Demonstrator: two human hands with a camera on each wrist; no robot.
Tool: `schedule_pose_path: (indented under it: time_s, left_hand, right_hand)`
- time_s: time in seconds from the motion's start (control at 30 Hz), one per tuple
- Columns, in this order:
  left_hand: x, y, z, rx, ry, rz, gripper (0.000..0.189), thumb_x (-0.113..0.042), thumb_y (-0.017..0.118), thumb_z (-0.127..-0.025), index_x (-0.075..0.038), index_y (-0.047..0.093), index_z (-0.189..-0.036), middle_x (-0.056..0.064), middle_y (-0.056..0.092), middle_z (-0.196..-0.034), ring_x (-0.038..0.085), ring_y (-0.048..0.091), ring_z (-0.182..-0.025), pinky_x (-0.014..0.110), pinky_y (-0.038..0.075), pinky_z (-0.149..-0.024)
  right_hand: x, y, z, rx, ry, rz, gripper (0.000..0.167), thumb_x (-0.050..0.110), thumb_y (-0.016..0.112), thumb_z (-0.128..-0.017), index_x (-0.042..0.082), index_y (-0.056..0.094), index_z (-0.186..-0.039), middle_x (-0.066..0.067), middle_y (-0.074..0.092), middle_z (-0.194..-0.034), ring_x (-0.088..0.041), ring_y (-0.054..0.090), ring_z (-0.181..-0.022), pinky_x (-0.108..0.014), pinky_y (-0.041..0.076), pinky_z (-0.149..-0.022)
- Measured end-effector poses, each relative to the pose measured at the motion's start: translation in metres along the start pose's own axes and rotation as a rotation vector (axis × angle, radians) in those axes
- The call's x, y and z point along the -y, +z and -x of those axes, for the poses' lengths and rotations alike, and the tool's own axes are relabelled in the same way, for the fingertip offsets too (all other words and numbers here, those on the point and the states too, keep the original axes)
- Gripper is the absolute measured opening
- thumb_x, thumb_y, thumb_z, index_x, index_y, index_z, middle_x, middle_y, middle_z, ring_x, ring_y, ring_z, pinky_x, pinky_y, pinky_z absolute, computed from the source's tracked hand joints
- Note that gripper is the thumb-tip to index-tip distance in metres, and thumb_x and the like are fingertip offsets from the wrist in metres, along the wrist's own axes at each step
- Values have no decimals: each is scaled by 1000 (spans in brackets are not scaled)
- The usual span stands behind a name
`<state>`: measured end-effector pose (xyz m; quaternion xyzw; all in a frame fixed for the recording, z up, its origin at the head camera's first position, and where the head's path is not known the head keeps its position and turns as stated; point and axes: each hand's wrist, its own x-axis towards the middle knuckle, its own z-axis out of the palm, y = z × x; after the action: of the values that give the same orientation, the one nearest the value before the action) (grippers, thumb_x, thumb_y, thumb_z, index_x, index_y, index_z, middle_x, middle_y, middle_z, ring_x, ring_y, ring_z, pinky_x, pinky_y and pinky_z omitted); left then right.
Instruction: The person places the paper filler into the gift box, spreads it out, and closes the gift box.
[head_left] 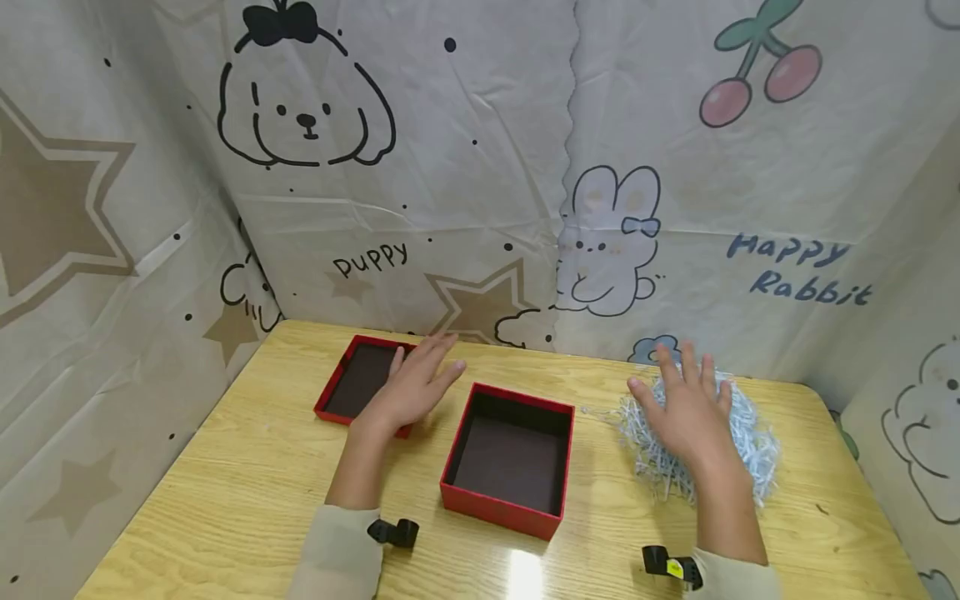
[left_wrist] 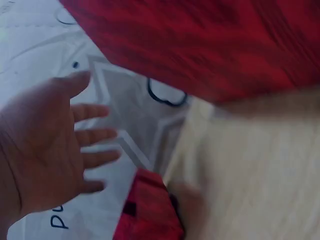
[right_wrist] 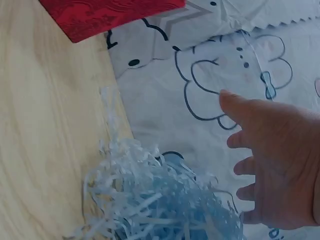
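Wooden worktop [head_left: 225,517], backed and flanked by pale cloth [head_left: 480,167] with printed stars [head_left: 48,217], a puppy [head_left: 306,121], a rabbit [head_left: 607,267] and cherries [head_left: 792,73]. Midway across, a red box [head_left: 498,511], open side up. Shows a dark inside. Left of the box and a little farther back, a red lid [head_left: 360,379], shallower, also lying with dark inside up. To the right, near the back edge, pale blue shred [head_left: 746,437] in a loose, tangled heap, trailing a little toward the box.

Before the lid's right part in the head view, left hand [head_left: 408,392], hiding some of it. Hangs clear of the lid in the left wrist view, fingers [left_wrist: 97,136] nearly straight and spread apart. Over the shred in the head view, right hand [head_left: 690,421]. Hangs clear of the heap in the right wrist view, fingers likewise apart. On each forearm, a pale sleeve [head_left: 337,554] and a black clip [head_left: 393,533]. In front of the box, bright glare [head_left: 523,575].
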<state>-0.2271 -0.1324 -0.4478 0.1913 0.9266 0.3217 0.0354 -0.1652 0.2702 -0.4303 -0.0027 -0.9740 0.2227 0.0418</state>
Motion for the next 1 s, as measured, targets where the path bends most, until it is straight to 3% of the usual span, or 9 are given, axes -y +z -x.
schedule_pose_path:
  time_s: [0.2,0.37,0.5,0.6,0.8,1.0]
  left_hand:
    - [-16,-3,-2,104,123,319,57,-45,52,-111,-17,46,-161,3,43,-166,28,39,-154,55,35,-123]
    - [-17,2,-6,189,155,442,46,-38,55,-111,-19,56,-152,3,57,-154,24,56,-139,49,46,-116]
    - [-13,5,-6,223,159,443,35,-30,60,-110,-17,66,-141,4,66,-142,21,65,-125,46,52,-107]
    - [-11,5,-5,213,163,408,27,-27,63,-108,-16,72,-131,1,71,-131,19,68,-115,43,56,-100]
    - [-12,9,-8,136,163,325,14,-22,65,-107,-21,78,-115,-6,75,-115,14,68,-107,36,57,-92]
    - [-17,17,-11,21,117,302,13,-20,67,-106,-19,79,-107,-4,76,-106,14,68,-97,33,58,-80]
  right_hand:
    - [-22,-11,1,-46,-16,-95,88,50,58,-107,7,14,-170,-29,0,-173,-58,-2,-156,-84,7,-114]
    - [-50,-19,4,-79,8,-134,79,45,61,-107,4,28,-166,-31,18,-170,-62,19,-150,-85,23,-109]
    - [-69,-21,6,-60,40,-132,74,43,61,-107,0,35,-162,-34,28,-165,-63,27,-146,-82,27,-109]
    - [-79,-20,7,-25,77,-131,73,41,63,-107,-2,37,-160,-37,29,-163,-64,26,-146,-81,27,-110]
    - [-85,-14,6,-9,116,-160,66,34,66,-106,-1,43,-157,-38,33,-160,-64,28,-145,-80,26,-111]
    - [-85,-6,3,-41,111,-168,55,25,68,-105,-1,51,-151,-37,40,-156,-62,33,-144,-78,28,-112]
